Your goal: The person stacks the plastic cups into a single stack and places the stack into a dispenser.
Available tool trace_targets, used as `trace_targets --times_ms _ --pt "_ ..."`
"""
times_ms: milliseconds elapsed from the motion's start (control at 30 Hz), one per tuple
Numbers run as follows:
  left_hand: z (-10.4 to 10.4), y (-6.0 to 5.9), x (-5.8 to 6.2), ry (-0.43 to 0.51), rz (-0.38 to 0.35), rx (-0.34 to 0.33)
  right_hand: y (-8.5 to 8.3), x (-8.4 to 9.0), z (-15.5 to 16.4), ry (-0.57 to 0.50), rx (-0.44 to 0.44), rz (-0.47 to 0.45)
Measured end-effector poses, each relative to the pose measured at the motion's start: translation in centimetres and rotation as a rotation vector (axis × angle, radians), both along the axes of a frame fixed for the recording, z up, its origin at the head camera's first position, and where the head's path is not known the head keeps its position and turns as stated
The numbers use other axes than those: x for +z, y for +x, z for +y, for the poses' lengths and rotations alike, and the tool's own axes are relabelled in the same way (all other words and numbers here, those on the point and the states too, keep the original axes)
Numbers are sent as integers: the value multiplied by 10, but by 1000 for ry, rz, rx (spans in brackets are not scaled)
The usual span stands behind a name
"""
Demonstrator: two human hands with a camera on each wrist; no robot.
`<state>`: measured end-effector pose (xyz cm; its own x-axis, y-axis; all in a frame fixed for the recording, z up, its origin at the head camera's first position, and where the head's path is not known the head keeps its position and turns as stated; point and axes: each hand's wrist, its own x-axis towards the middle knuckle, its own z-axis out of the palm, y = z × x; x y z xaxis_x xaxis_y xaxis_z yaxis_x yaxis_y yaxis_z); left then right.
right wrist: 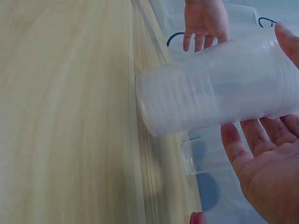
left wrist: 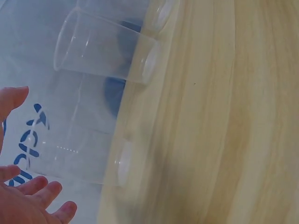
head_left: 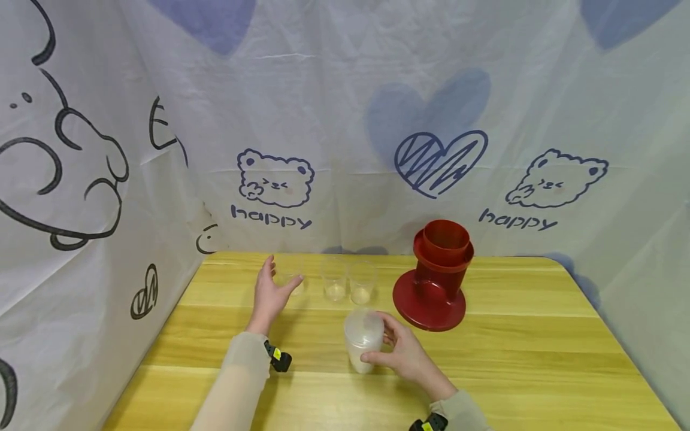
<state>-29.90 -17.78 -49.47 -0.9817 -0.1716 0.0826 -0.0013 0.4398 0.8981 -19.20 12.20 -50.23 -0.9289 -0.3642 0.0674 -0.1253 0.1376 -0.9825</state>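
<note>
Well apart from each other over the table, two bare hands. In the right hand (head_left: 405,354), clamped between thumb and curled fingers, a tall stack of nested translucent plastic cups (head_left: 360,350). Gripped from its right side, thumb toward the near side and fingers toward the far side. Roughly upright, near the middle of the table; impossible to tell whether resting on the wood or raised slightly above it. At the left hand (head_left: 269,301), thumb and fingers spread wide apart, with a single clear cup (left wrist: 84,156) right beside the fingers; contact with that cup hard to tell.

Just to the right of that cup, two more clear cups (head_left: 335,284), upright and side by side at the back of the table, behind the stack. Farther right, a glossy red stand (head_left: 438,278) with a round flat base, a thick column, a collar and a hollow top. Around both wrists, pale sleeves (head_left: 237,371) and small black devices (head_left: 280,360) with yellow marks. Under everything, a table (head_left: 539,341) of yellowish wood grain. Behind and to the left, white cloth (head_left: 345,90) printed with blue hearts, cartoon bears and the word "happy".
</note>
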Motion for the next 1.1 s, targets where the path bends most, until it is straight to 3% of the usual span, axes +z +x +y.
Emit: trace_targets --times_ms 367,1100 --pt "0 -11 -8 49 -39 23 1 2 0 -5 -7 -9" --pt "-3 -17 -16 121 -57 13 -2 -2 0 12 -11 -17"
